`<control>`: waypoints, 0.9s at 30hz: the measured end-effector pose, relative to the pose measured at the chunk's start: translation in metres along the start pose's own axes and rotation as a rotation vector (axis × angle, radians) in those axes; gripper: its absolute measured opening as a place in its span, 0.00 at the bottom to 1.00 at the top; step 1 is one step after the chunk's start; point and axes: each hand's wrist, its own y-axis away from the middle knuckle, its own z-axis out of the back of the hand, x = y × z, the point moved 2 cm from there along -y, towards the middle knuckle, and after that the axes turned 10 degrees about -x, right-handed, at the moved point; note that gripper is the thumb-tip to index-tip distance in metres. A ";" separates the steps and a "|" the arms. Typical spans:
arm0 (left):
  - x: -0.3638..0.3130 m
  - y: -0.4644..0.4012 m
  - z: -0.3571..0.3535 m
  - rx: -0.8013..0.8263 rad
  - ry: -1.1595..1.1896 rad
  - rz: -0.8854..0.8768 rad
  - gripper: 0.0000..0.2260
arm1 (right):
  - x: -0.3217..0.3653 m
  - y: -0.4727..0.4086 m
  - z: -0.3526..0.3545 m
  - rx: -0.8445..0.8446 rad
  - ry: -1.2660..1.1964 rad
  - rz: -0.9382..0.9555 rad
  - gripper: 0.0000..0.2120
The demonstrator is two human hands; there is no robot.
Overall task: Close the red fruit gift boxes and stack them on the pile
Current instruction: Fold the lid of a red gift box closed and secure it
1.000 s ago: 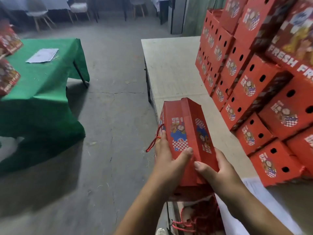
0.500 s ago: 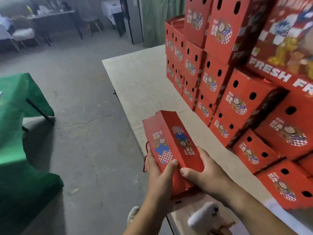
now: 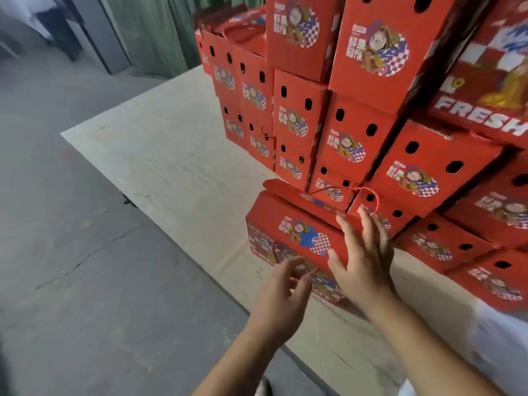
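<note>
A red gift box (image 3: pixel 297 235) sits on the pale table (image 3: pixel 177 167), at the foot of a tall pile of matching boxes (image 3: pixel 371 110), its far end touching or nearly touching the bottom row. Its gabled top is folded closed, and a red cord handle (image 3: pixel 368 192) loops up from the ridge.

The right hand (image 3: pixel 361 258) lies flat against the near slope of the lid, fingers straight and spread, fingertips by the cord. The left hand (image 3: pixel 281 292) hovers at the box's near lower corner with fingers loosely curled; motion blur makes it hard to say whether it touches the box or a second cord there, and it does not seem to grip anything.

Half a second ago both hands clasped this box in the air over the table edge, thumbs on top. Now it rests on the table against the pile, and both hands have let go of it.

A grey concrete floor (image 3: pixel 85 252) lies left of the table.
</note>
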 end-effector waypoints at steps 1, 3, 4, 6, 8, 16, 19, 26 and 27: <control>0.004 -0.013 0.013 -0.107 -0.134 -0.083 0.12 | 0.003 0.018 -0.001 -0.098 -0.014 -0.001 0.30; 0.006 -0.043 0.032 -0.212 -0.386 -0.271 0.16 | 0.011 0.050 -0.007 -0.176 -0.050 -0.006 0.27; 0.006 -0.059 0.036 -0.192 -0.481 -0.354 0.20 | 0.015 0.060 -0.010 -0.147 -0.049 -0.011 0.27; 0.006 -0.089 0.036 -0.027 -0.675 -0.463 0.29 | 0.016 0.064 -0.017 -0.008 0.018 -0.033 0.30; 0.012 -0.117 0.036 0.156 -0.882 -0.547 0.40 | 0.009 0.050 -0.018 0.101 0.112 -0.078 0.37; 0.032 -0.168 0.047 0.337 -1.073 -0.731 0.46 | -0.002 0.023 -0.030 0.302 0.268 -0.235 0.46; 0.036 -0.170 0.055 0.299 -0.993 -0.816 0.44 | 0.005 0.021 -0.036 0.270 0.263 -0.291 0.48; 0.036 -0.191 0.094 0.237 -0.741 -0.885 0.44 | 0.060 0.047 -0.057 -0.202 -0.133 -0.342 0.28; 0.037 -0.196 0.097 0.237 -0.737 -0.880 0.44 | 0.063 0.049 -0.060 -0.246 -0.184 -0.366 0.24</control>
